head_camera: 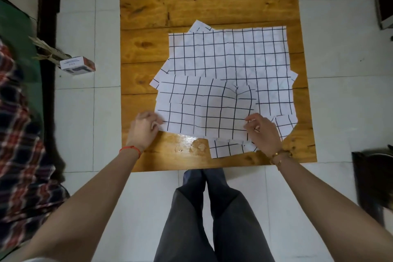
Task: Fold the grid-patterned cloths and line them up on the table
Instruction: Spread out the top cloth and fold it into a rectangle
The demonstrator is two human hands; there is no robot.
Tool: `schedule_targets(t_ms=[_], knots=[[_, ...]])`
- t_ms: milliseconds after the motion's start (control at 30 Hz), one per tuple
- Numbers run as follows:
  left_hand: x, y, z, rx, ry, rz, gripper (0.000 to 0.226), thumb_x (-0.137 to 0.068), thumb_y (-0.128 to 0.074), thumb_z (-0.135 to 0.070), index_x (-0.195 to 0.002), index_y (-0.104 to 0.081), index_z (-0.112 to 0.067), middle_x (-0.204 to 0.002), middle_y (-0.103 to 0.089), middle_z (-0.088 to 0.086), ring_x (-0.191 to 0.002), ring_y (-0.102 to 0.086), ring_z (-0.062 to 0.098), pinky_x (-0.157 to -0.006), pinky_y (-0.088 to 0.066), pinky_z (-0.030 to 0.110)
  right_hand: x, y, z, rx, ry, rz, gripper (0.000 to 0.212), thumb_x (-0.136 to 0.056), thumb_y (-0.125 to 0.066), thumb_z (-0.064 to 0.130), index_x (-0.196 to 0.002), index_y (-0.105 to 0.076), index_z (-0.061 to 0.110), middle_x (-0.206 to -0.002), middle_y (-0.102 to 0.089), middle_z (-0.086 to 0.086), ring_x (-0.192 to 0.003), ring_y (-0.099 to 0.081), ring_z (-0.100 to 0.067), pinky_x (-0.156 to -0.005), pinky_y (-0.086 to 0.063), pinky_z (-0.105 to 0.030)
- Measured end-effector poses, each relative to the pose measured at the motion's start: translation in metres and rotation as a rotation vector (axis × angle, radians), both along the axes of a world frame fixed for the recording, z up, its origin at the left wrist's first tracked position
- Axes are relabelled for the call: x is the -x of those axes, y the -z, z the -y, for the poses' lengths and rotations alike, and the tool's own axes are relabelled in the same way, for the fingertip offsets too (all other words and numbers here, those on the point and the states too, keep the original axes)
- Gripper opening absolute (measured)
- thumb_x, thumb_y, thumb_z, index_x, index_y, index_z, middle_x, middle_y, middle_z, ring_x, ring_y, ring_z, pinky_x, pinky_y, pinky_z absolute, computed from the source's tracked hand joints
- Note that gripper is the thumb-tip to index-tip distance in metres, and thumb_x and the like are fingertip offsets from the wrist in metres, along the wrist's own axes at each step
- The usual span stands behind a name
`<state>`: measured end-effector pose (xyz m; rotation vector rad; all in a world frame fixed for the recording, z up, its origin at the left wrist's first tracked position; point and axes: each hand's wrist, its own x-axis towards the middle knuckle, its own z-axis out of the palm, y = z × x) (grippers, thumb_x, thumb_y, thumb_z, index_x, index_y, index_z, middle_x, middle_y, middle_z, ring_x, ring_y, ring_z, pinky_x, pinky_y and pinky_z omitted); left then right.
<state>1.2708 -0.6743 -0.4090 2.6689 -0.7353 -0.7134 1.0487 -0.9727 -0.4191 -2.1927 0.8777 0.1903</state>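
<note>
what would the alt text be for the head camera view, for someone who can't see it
Seen from above, a person's left hand and right hand pinch the near corners of the top grid-patterned cloth, which lies on a loose pile of cloths on a square wooden table. A small box lies on the tiled floor to the left.

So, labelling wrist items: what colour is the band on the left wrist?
Red: a thin band on the left wrist, clearest in the head view.

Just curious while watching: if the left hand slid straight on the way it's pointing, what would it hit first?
The left hand already pinches the top cloth, pointing up and right. Going on, it would probably just ride over more cloth in the pile; nothing else seems in line.
</note>
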Motion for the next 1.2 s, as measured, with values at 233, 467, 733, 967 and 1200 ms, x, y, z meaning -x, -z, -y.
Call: schedule_targets(t_ms=[233,467,733,967,1200], knots=[[-0.024,0.017,0.016,0.064,0.014,0.086,0.030,-0.091,-0.048,-0.009,-0.111,-0.066,-0.022,-0.118,-0.062,0.000,-0.115,-0.049,0.026,-0.090,-0.044,0.041,-0.035,0.013,0.026,0.169,0.281,0.189,0.016,-0.093,-0.051,0.020,-0.085,-0.057,0.009,-0.071,-0.060,-0.006,-0.064,-0.055,-0.021,-0.050,-0.035,-0.020],[-0.056,0.037,0.058,0.092,0.115,0.171,0.042,-0.090,-0.050,-0.007,-0.132,-0.052,-0.011,-0.133,-0.054,0.011,-0.123,-0.044,0.030,-0.100,-0.042,0.046,-0.090,0.030,0.056,0.003,0.525,0.113,0.027,-0.087,-0.059,0.038,-0.080,-0.057,0.011,-0.065,-0.054,0.006,-0.060,-0.048,-0.002,-0.050,-0.035,-0.007],[-0.064,0.063,0.085,-0.065,0.200,0.110,0.057,-0.095,-0.045,-0.023,-0.149,-0.028,-0.013,-0.155,-0.027,0.010,-0.144,-0.021,0.031,-0.115,-0.023,0.051,-0.115,0.050,0.074,-0.010,0.550,0.017,0.021,-0.080,-0.062,0.022,-0.069,-0.062,0.004,-0.059,-0.052,0.000,-0.059,-0.048,-0.011,-0.054,-0.040,-0.016],[-0.051,0.073,0.089,-0.218,0.133,0.121,0.056,-0.101,-0.028,-0.031,-0.153,-0.014,-0.017,-0.161,-0.013,0.004,-0.147,-0.011,0.027,-0.117,-0.010,0.056,-0.128,0.042,0.098,0.096,0.597,0.192,0.014,-0.084,-0.064,0.020,-0.084,-0.065,0.005,-0.071,-0.056,0.000,-0.065,-0.049,-0.009,-0.054,-0.035,-0.002],[-0.041,0.075,0.092,-0.268,0.137,0.155,0.059,-0.100,-0.030,-0.035,-0.154,-0.012,-0.018,-0.161,-0.011,0.004,-0.147,-0.008,0.031,-0.116,-0.007,0.060,-0.141,0.047,0.115,0.102,0.645,0.253,0.025,-0.086,-0.062,0.025,-0.092,-0.061,0.001,-0.072,-0.054,0.002,-0.064,-0.049,-0.003,-0.066,-0.048,-0.016]])
